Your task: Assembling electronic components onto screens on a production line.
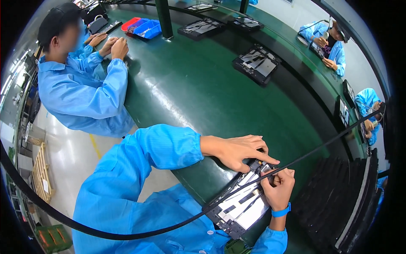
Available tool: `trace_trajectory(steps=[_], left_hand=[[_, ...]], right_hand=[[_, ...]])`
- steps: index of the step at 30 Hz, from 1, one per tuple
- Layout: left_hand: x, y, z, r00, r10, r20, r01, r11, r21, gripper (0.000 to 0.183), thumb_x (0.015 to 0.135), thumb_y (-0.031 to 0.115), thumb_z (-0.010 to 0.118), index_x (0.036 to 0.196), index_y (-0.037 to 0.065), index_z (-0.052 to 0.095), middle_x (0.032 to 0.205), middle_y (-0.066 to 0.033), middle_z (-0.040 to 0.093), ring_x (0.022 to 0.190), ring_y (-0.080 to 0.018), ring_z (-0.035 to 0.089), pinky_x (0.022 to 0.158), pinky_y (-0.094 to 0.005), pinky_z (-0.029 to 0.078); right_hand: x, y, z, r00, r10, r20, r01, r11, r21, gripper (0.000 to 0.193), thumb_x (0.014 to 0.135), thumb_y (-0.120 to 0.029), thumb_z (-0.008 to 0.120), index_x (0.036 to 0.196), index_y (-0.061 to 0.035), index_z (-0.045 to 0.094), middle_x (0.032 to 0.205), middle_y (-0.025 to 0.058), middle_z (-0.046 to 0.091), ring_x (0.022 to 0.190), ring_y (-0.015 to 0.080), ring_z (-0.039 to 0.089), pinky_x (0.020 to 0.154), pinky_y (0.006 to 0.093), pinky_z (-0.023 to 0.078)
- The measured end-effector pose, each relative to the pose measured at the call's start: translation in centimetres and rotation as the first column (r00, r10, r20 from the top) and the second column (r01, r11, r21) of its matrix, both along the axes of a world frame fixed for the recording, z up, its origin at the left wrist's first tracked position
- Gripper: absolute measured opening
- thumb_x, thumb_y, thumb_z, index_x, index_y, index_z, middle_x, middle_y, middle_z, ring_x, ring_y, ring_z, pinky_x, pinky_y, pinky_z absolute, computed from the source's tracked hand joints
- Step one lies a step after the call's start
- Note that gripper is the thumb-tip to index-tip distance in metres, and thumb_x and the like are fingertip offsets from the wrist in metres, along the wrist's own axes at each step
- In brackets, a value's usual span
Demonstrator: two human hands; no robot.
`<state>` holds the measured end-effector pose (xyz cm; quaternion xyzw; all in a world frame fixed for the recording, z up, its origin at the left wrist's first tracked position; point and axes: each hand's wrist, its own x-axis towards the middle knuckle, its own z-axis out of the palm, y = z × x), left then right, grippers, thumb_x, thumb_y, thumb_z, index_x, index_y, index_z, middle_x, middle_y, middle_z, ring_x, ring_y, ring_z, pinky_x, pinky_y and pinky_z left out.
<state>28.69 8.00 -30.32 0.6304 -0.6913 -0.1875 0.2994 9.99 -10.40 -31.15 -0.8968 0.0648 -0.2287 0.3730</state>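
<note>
An opened tablet-like device [247, 211] with a black frame, silver-white inner plates and dark ribbon strips lies tilted on the green table in front of me. My left hand [237, 153] rests over its far end, fingers stretched out and thumb apart, touching the edge. At the same end, on the right side, my right hand [280, 188] has its fingers curled in a pinch close to the device's surface. Whatever is between those fingertips is hidden. A blue band [281, 210] circles my right wrist.
A black cable [311, 151] crosses the view over the device. Similar opened devices [257, 63] lie farther along the green table [186, 84]. Black slabs [334, 199] are stacked at right. Blue and red bins [147, 28] stand far left, near a seated co-worker [80, 93].
</note>
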Motion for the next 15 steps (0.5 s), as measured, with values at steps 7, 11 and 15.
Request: trace_trajectory(steps=[7,11,15], left_hand=[[-0.4,-0.9,-1.6,0.998,0.008,0.062,-0.007,1.0,-0.008,0.096,0.081,0.012,0.07,0.172,0.025,0.044,0.136,-0.0206,0.057,0.134,-0.0404,0.051,0.13,-0.0574,0.025],[-0.9,-1.3,-2.1,0.998,0.019,0.066,-0.018,1.0,-0.015,0.099,0.079,0.013,0.071,0.173,0.024,0.042,0.136,-0.0207,0.058,0.123,-0.0376,0.052,0.116,-0.0495,0.037],[-1.2,-1.5,-2.6,0.997,0.02,0.071,-0.018,1.0,-0.025,0.101,0.079,0.013,0.071,0.174,0.021,0.04,0.135,-0.0194,0.059,0.122,-0.0364,0.053,0.114,-0.0478,0.039]], right_hand=[[-0.9,-1.4,-2.7,0.996,0.07,-0.05,-0.067,0.997,0.045,0.016,0.081,-0.009,0.088,0.077,-0.0041,0.073,0.053,-0.0039,0.039,0.06,0.0109,0.035,0.1,0.0386,0.033],[-1.5,-1.4,-3.5,0.995,0.083,-0.06,-0.078,0.993,0.083,0.013,0.076,-0.01,0.086,0.074,-0.0069,0.074,0.054,-0.0035,0.039,0.063,0.0131,0.038,0.101,0.0386,0.031],[-2.2,-1.3,-4.2,0.997,0.076,-0.004,-0.076,0.997,0.028,0.013,0.073,-0.014,0.089,0.073,-0.0091,0.076,0.058,-0.0023,0.037,0.069,0.0164,0.036,0.083,0.0374,0.03]])
